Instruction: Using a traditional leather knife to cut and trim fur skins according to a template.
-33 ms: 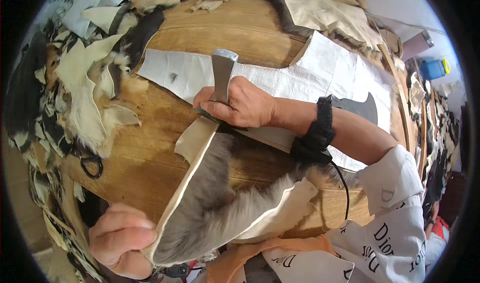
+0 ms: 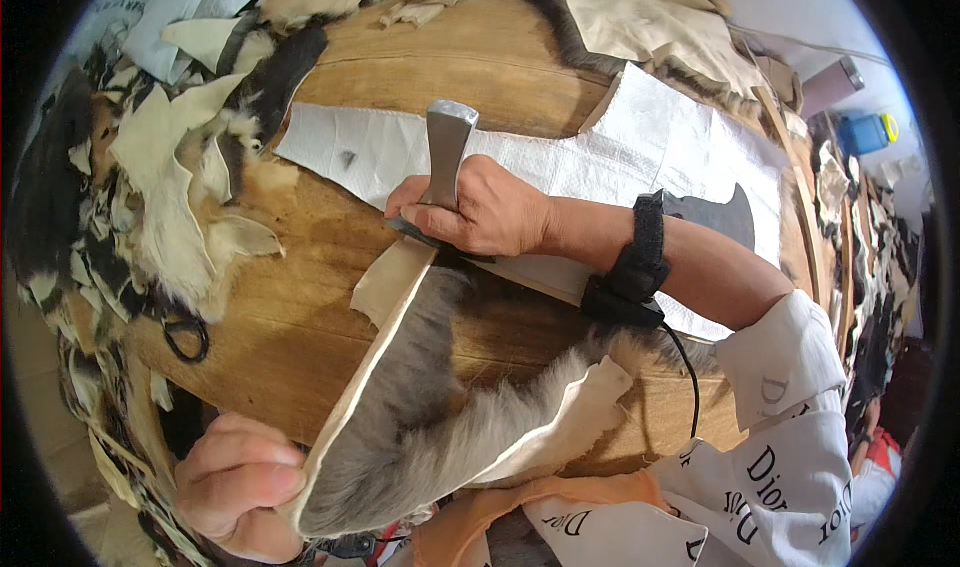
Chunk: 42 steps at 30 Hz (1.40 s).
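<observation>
Nearest to the person, at the lower left, the left hand is curled and pinches the near end of a long piece of grey fur pelt, with the fingers folded over its pale leather edge. From this hand the pelt runs away up and to the right, so its long axis goes diagonally across the wooden bench toward the right hand. The far end of the pelt, a narrow pale leather tip, lies just under that right hand. The right hand is closed around the metal handle of a knife, which stands almost upright, and its low end presses down where the pelt meets the bench; the blade itself is hidden under the fingers, so I cannot tell exactly where it touches. The pelt is therefore stretched between the two hands, the left one at the near end and the right one at the far end. A black wrist strap with a thin cable sits on the right forearm. Behind the right hand lies a white paper pattern, flat on the bench, and further away, along the left and top rim, many fur scraps are piled.
</observation>
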Available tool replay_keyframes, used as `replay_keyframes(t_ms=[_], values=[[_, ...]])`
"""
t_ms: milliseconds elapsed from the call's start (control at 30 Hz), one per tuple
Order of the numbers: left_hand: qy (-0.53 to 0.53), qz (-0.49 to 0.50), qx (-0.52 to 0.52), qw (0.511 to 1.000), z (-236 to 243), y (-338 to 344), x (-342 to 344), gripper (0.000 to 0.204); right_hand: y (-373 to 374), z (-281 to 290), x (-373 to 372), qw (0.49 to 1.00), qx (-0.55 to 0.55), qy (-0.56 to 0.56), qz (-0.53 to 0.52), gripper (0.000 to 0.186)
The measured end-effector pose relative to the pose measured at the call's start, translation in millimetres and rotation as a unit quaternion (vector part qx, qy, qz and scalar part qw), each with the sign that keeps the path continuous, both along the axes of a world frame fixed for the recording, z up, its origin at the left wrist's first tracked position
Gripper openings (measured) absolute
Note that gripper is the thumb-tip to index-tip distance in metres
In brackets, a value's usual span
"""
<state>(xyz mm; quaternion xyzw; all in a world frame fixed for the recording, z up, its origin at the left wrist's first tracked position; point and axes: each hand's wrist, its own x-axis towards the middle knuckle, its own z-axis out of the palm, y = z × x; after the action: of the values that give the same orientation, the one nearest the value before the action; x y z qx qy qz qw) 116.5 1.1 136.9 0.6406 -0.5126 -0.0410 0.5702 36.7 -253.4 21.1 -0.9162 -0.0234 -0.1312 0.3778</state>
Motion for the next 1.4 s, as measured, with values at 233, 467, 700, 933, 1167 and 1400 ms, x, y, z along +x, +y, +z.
replay_keyframes(t_ms=[233, 467, 700, 933, 1167, 1400], values=[[-0.003, 0.008, 0.012, 1.0, 12.5, 21.5, 47.3, 0.011, 6.2, 6.2, 6.7, 0.996, 0.067, 0.021, -0.059, 0.025], [-0.297, 0.213, 0.072, 0.928, -5.9, 87.9, 132.5, 0.021, 6.4, -9.6, 15.7, 0.988, -0.03, 0.091, -0.117, 0.037], [-0.634, 0.209, 0.204, 0.716, 93.8, 51.8, 241.1, 0.042, 1.5, 33.2, -23.2, 0.941, 0.232, 0.112, -0.219, 0.03], [-0.502, 0.347, 0.254, 0.75, 51.3, -44.9, 342.6, 0.034, -20.4, 84.0, -160.2, 0.909, 0.024, 0.109, -0.401, 0.017], [-0.337, -0.032, 0.136, 0.931, 2.7, -172.9, 144.9, 0.031, -28.1, 63.0, -289.8, 0.718, -0.096, 0.222, -0.653, 0.018], [-0.153, -0.274, 0.271, 0.91, -70.1, -241.3, -69.8, 0.035, -38.4, 31.7, -345.3, 0.643, 0.035, 0.237, -0.727, 0.052]])
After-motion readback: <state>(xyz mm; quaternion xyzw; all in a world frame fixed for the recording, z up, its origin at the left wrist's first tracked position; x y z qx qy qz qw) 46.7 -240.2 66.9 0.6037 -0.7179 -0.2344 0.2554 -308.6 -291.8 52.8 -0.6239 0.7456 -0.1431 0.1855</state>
